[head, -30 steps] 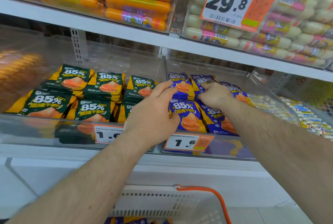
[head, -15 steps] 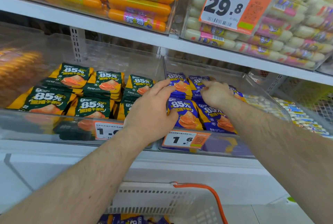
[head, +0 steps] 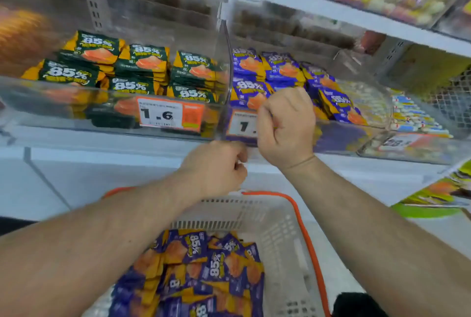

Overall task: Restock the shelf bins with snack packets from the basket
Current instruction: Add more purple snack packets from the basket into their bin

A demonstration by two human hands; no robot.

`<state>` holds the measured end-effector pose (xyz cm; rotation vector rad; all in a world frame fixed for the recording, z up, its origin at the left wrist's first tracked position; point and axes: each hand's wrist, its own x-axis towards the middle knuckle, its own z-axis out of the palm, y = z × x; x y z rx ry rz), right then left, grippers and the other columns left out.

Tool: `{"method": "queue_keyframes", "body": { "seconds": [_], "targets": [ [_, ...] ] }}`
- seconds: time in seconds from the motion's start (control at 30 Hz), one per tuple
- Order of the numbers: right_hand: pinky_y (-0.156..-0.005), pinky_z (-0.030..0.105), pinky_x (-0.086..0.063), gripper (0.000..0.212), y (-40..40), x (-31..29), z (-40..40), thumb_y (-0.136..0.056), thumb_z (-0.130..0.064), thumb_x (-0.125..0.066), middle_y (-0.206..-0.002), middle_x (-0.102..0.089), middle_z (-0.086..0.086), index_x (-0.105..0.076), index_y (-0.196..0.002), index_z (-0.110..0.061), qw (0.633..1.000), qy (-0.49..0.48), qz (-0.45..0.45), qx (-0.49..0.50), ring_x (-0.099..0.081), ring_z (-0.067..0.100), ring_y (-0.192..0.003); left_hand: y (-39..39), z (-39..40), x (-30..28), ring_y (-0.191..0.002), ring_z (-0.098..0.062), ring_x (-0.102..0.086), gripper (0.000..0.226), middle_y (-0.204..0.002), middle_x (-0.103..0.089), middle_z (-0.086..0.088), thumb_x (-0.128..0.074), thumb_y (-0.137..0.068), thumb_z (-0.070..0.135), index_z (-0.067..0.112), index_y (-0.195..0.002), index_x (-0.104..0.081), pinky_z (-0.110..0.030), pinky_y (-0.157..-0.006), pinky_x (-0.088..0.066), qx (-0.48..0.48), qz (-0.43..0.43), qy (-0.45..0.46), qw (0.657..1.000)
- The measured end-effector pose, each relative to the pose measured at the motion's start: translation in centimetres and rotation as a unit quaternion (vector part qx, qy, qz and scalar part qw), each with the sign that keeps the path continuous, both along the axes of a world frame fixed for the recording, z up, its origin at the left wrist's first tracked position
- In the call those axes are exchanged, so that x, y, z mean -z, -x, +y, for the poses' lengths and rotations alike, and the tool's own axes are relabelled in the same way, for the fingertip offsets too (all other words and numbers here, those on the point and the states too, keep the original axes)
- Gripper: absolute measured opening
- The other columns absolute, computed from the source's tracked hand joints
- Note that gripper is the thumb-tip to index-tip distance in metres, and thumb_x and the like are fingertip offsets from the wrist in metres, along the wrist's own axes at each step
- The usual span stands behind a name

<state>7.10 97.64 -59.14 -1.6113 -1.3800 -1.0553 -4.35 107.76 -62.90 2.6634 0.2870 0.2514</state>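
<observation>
- The head camera looks down at two bare arms in front of a shop shelf.
- The left hand (head: 216,167) is below the front edge of the shelf and above the basket (head: 277,225). Its fingers are curled in and it holds nothing.
- The right hand (head: 286,125) is up in front of the clear bin (head: 339,135) with the purple packets (head: 283,72). Its fingers are curled into a fist. I see nothing in it.
- The purple packets sit in stacks inside that bin, behind the right hand.
- More purple snack packets (head: 201,271) lie in a loose pile in the basket, low down between the two arms.
- The basket is pale with holes in its walls and has an orange handle (head: 305,235).
- The bin just to the left holds green packets (head: 142,62) in neat stacks.
- A price tag (head: 168,114) on the green bin reads 1.6.
</observation>
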Motion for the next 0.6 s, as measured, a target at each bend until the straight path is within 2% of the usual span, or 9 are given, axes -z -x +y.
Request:
{"method": "queue_keyframes", "body": {
  "seconds": [0.07,0.1,0.2,0.27,0.33,0.4,0.43,0.5,0.6],
  "targets": [
    [-0.063,0.038,-0.031,0.025,1.6,4.0,-0.4,-0.085,-0.007,-0.050,-0.063,-0.051,0.016,-0.055,-0.062,0.000,0.999,0.029,0.041,-0.014,-0.043,0.029,-0.064,1.1,0.1,2.2,-0.105,-0.023,-0.060,0.025,-0.113,-0.067,0.003,-0.055,-0.088,0.028,0.030,-0.111,-0.064,-0.029,-0.080,-0.047,0.062,0.146,-0.033,0.987],
    [-0.063,0.037,-0.031,0.024,2.2,6.5,-0.6,-0.084,-0.008,-0.050,-0.063,-0.051,0.015,-0.054,-0.061,-0.002,0.996,0.059,0.065,-0.007,-0.043,0.029,-0.064,1.6,0.0,3.1,-0.100,-0.022,-0.060,0.021,-0.110,-0.066,0.001,-0.054,-0.090,0.027,0.028,-0.108,-0.064,-0.029,-0.076,-0.044,0.091,0.198,-0.051,0.975],
    [-0.062,0.036,-0.030,0.024,3.2,15.1,-1.5,-0.082,-0.014,-0.046,-0.060,-0.046,0.009,-0.047,-0.059,-0.010,0.960,0.195,0.193,0.059,-0.039,0.027,-0.063,2.8,-0.4,5.1,-0.071,-0.021,-0.050,0.005,-0.084,-0.056,0.000,-0.053,-0.088,0.020,0.020,-0.087,-0.058,-0.032,-0.061,-0.038,0.135,0.278,-0.070,0.949],
    [-0.060,0.036,-0.030,0.022,3.8,20.7,-2.9,-0.085,-0.019,-0.045,-0.061,-0.040,0.002,-0.041,-0.063,-0.019,0.886,0.323,0.317,0.103,-0.036,0.024,-0.061,3.1,-0.3,5.7,-0.065,-0.019,-0.050,0.012,-0.079,-0.057,0.002,-0.050,-0.089,0.021,0.019,-0.089,-0.062,-0.035,-0.060,-0.044,0.149,0.309,-0.077,0.936],
    [-0.062,0.037,-0.039,0.018,4.6,24.9,-4.8,-0.091,-0.024,-0.046,-0.071,-0.051,0.003,-0.050,-0.075,-0.017,0.784,0.460,0.389,0.147,-0.049,0.025,-0.067,3.1,0.0,6.4,-0.072,-0.018,-0.058,0.020,-0.088,-0.063,0.004,-0.047,-0.091,0.024,0.024,-0.099,-0.065,-0.036,-0.067,-0.053,0.167,0.340,-0.094,0.921],
    [-0.083,0.039,-0.049,0.024,5.2,28.0,-6.5,-0.092,-0.031,-0.050,-0.114,-0.063,0.008,-0.063,-0.107,-0.016,0.693,0.589,0.378,0.174,-0.059,0.028,-0.102,2.9,0.0,7.0,-0.080,-0.016,-0.061,0.024,-0.098,-0.064,0.005,-0.046,-0.092,0.027,0.030,-0.110,-0.063,-0.035,-0.072,-0.056,0.174,0.357,-0.101,0.912],
    [-0.096,0.042,-0.046,0.038,5.4,29.0,-7.0,-0.089,-0.036,-0.053,-0.137,-0.052,0.008,-0.057,-0.123,-0.018,0.656,0.635,0.371,0.171,-0.052,0.029,-0.119,2.7,0.0,7.2,-0.079,-0.014,-0.061,0.026,-0.099,-0.063,0.005,-0.046,-0.092,0.028,0.031,-0.112,-0.062,-0.034,-0.070,-0.057,0.176,0.359,-0.099,0.911],
    [-0.110,0.049,-0.034,0.068,5.8,30.5,-7.4,-0.084,-0.051,-0.060,-0.156,-0.028,0.006,-0.040,-0.141,-0.020,0.606,0.687,0.375,0.144,-0.034,0.031,-0.137,2.2,0.0,7.7,-0.079,-0.014,-0.062,0.027,-0.101,-0.062,0.006,-0.047,-0.092,0.026,0.030,-0.115,-0.062,-0.031,-0.069,-0.058,0.178,0.362,-0.089,0.911],
    [-0.116,0.054,-0.021,0.108,6.3,32.0,-7.2,-0.073,-0.072,-0.068,-0.160,-0.018,0.007,-0.020,-0.153,-0.018,0.570,0.722,0.375,0.118,-0.018,0.031,-0.147,1.4,0.2,8.4,-0.087,-0.017,-0.062,0.027,-0.103,-0.059,0.006,-0.048,-0.093,0.027,0.028,-0.117,-0.061,-0.032,-0.075,-0.058,0.172,0.377,-0.091,0.906]
  ]
}}
